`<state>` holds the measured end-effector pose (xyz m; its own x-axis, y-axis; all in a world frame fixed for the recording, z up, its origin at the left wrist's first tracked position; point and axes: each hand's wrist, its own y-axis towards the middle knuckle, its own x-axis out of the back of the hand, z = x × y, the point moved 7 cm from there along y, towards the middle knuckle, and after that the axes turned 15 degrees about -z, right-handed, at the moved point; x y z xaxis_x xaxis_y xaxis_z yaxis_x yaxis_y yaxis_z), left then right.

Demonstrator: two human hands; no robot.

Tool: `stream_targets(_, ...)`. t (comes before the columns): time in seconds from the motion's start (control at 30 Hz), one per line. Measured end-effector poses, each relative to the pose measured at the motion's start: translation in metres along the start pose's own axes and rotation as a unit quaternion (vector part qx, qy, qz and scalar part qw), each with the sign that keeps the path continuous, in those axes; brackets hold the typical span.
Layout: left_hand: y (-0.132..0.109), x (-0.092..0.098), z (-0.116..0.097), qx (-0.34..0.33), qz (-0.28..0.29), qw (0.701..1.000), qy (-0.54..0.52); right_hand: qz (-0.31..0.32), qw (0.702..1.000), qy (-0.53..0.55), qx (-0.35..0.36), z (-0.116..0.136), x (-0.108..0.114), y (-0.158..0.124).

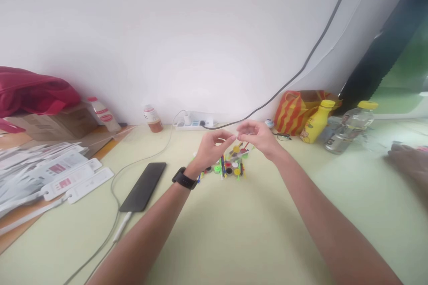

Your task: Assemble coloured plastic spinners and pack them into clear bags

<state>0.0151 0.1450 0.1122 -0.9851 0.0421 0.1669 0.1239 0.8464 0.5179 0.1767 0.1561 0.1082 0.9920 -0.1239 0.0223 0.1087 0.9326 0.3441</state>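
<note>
Both my hands are raised over a small pile of colourful plastic pieces (230, 165) in the middle of the pale green table (234, 231). My left hand (212, 147), with a black watch on its wrist, has its fingers curled and pinched toward the right hand. My right hand (257, 137) is also pinched, its fingertips meeting the left hand's. Whatever sits between the fingertips is too small and blurred to name. The pile holds round caps and thin sticks in red, green, yellow and black.
A black phone (143, 186) on a white cable lies left of the pile. White packets (50, 173) are stacked at far left, by a red cloth (30, 91). A power strip (194, 123), small bottles, a striped bag (296, 109) and two yellow-capped bottles (334, 127) line the wall.
</note>
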Motion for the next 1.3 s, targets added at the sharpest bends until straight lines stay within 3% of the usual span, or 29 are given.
stream_targets(0.2, 0.000, -0.003, 0.007, 0.028, -0.008, 1.000, 0.003, -0.042, 0.999, 0.013, -0.018, -0.013, 0.003, 0.004)
stream_targets(0.37, 0.006, 0.007, 0.009, 0.047, -0.041, 0.998, -0.019, -0.059, 0.998, 0.027, -0.027, -0.020, 0.012, 0.009)
stream_targets(0.63, 0.010, 0.016, 0.008, 0.068, -0.029, 0.996, -0.056, -0.011, 0.999, 0.032, 0.006, -0.003, 0.013, 0.005)
stream_targets(0.9, 0.017, 0.040, 0.004, 0.063, -0.023, 0.997, -0.049, 0.030, 0.998, 0.043, 0.018, 0.009, 0.016, -0.001)
stream_targets(1.3, 0.018, 0.048, 0.000, 0.082, -0.013, 0.993, -0.082, 0.032, 0.997, 0.065, 0.004, 0.009, 0.020, 0.001)
